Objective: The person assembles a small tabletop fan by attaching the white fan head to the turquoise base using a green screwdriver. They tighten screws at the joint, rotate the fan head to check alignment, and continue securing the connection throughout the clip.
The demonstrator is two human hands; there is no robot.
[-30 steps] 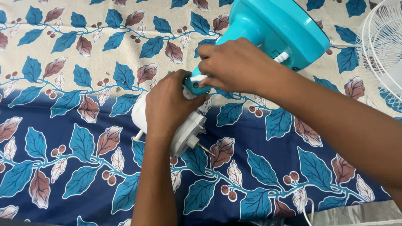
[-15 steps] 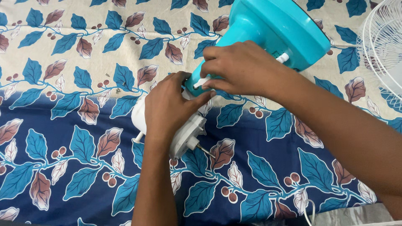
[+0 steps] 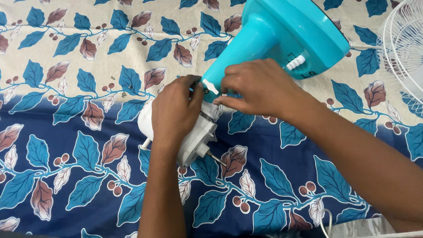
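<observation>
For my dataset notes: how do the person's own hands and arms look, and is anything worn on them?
Both the left hand and the right hand are bare: no gloves, rings, watch or bracelets. Both forearms are uncovered as far as the picture shows; no sleeve is in view.

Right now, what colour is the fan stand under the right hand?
Turquoise fan stand, clearest in the head view.

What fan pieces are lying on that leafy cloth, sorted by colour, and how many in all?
Turquoise: 1, the turquoise plastic fan stand and base.
White: 2, the white plastic motor housing under the left hand, and the white wire fan guard.
Total: 3.
</observation>
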